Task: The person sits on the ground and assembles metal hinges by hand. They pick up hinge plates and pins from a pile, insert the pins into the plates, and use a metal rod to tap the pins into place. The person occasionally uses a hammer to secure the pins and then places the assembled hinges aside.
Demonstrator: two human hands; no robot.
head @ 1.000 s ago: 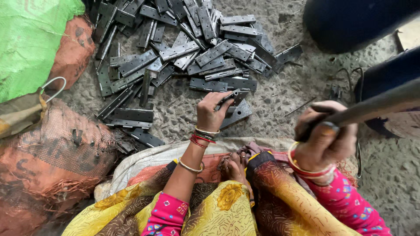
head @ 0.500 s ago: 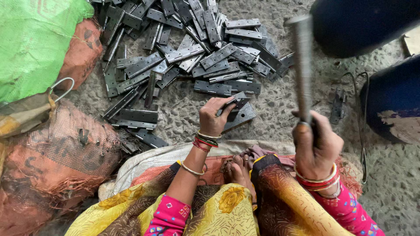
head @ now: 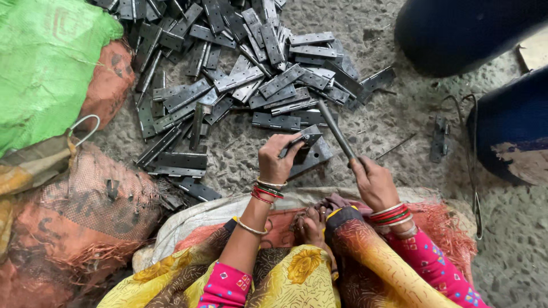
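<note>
While the left hand point(head: 278, 161) pinches a flat dark metal hinge point(head: 305, 149) against the rough concrete floor point(head: 394, 120), fingers curled tight over its near-left end, the right hand point(head: 372, 183) grips a slim grey hammer point(head: 337, 130), fist fully wrapped round the handle. The hinge runs long-axis from near-left to far-right, just left of the hammer, with the left hand the closer of the two. Beyond, a heap of hinges point(head: 228, 68), dull stamped steel plates, sprawls far and left. Green and orange mesh sacks point(head: 51, 80) bulge on the left.
</note>
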